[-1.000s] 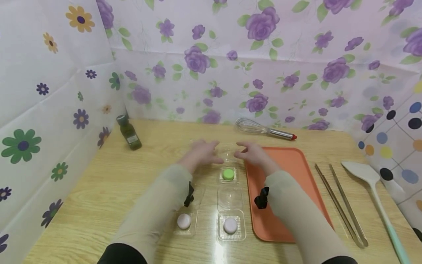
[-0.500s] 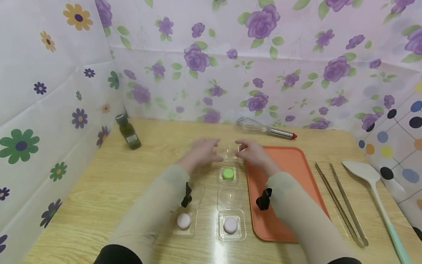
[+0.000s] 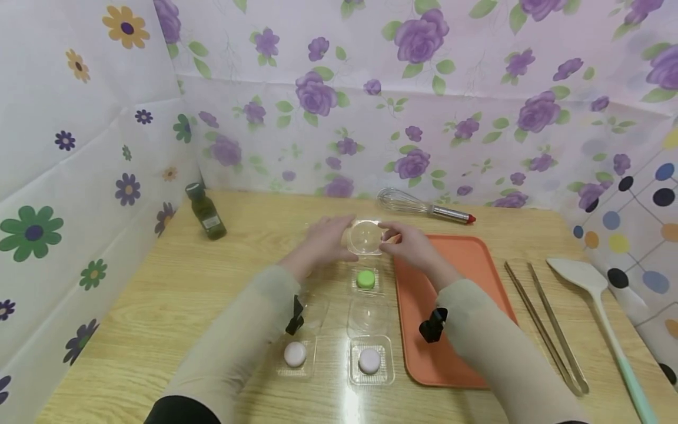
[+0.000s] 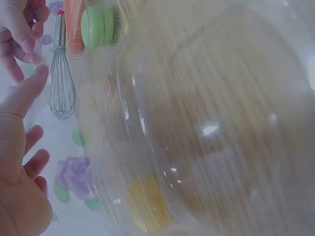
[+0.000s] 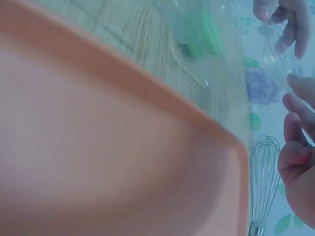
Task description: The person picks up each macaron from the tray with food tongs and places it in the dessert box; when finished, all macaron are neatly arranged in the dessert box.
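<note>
The clear lid [image 3: 365,237] now sits higher than a moment ago, the right hand [image 3: 414,250] pinching its edge (whether the left hand [image 3: 321,240] grips too, I cannot tell), so lifting seems begun, the green macaron [image 3: 365,279] uncovered just in front on the worktop [image 3: 249,235]

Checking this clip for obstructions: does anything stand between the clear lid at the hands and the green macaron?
Nothing visible does. In the head view, the clear lid is between the left hand and right hand, with the green macaron nearer the wearer; the orange tray lies to the right.
</note>
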`<state>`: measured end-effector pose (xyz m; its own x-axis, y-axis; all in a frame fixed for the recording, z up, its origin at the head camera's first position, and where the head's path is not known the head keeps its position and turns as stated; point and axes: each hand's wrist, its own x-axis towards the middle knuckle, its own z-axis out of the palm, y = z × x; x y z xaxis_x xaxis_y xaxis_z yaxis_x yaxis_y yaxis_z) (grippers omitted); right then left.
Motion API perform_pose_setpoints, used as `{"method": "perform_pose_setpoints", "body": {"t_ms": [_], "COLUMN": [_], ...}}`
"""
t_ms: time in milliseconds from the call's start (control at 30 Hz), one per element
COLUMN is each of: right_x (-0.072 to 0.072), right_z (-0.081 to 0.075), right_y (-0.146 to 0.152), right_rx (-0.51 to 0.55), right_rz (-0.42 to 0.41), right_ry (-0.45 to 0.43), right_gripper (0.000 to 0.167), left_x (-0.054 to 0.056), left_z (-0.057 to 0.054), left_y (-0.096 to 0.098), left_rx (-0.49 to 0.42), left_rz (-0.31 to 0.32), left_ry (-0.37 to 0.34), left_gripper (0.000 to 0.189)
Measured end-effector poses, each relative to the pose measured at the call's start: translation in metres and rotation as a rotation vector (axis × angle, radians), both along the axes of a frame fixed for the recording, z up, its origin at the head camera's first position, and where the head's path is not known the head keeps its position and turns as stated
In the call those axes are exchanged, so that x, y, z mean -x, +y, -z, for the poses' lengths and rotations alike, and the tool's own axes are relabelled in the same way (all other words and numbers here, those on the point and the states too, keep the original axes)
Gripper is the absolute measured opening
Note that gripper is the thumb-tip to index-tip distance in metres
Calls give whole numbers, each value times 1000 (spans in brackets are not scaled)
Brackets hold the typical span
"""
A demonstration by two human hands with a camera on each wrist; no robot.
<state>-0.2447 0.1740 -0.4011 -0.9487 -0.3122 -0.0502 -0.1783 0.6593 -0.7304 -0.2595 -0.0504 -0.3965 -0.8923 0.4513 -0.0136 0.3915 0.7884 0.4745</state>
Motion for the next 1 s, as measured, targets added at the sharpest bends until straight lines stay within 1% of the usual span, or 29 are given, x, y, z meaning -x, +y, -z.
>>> {"method": "perform_pose_setpoints", "body": {"t_ms": [100, 200, 233, 300, 367, 533, 600, 667, 767, 867, 933, 1000], "right_x": [-3, -7, -8, -10, -11, -9, -8, -7, -7, -8, -8, -9], "right_z": [0, -1, -2, -3, -5, -8, -8, -8, -7, -6, -4, -2], "right_y": [1, 4, 4, 6, 7, 7, 7, 6, 4, 4, 4, 4], "right_rx": [67, 211, 258, 343, 392, 478, 504, 521, 540, 551, 554, 558], "right_rz": [5, 31, 44, 54, 58, 60, 65, 70, 81, 89, 94, 87], "right_ry": [-16, -78, -103, -169, -252, -517, -599, -644, -668, -657, -620, -561], "right_gripper": [58, 64, 63, 57, 58, 86, 90, 90, 84, 79, 77, 73], "left_x": [0, -1, -1, -2, -4, -9, -12, -14, -16, -18, -19, -20], "left_z": [-1, -2, -2, -4, -6, -12, -13, -14, -14, -13, -12, -10], "left_y": [-1, -1, -1, -1, 0, 2, 2, 2, 0, -2, -3, -3], "left_rx": [20, 41, 44, 51, 56, 84, 95, 105, 123, 125, 94, 40], "left_rz": [20, 41, 48, 60, 70, 99, 119, 138, 167, 182, 177, 158], "left_ry": [49, 109, 131, 173, 206, 272, 305, 334, 372, 382, 367, 316], "left_gripper": [96, 95, 94, 94, 94, 93, 92, 92, 92, 93, 92, 91]}}
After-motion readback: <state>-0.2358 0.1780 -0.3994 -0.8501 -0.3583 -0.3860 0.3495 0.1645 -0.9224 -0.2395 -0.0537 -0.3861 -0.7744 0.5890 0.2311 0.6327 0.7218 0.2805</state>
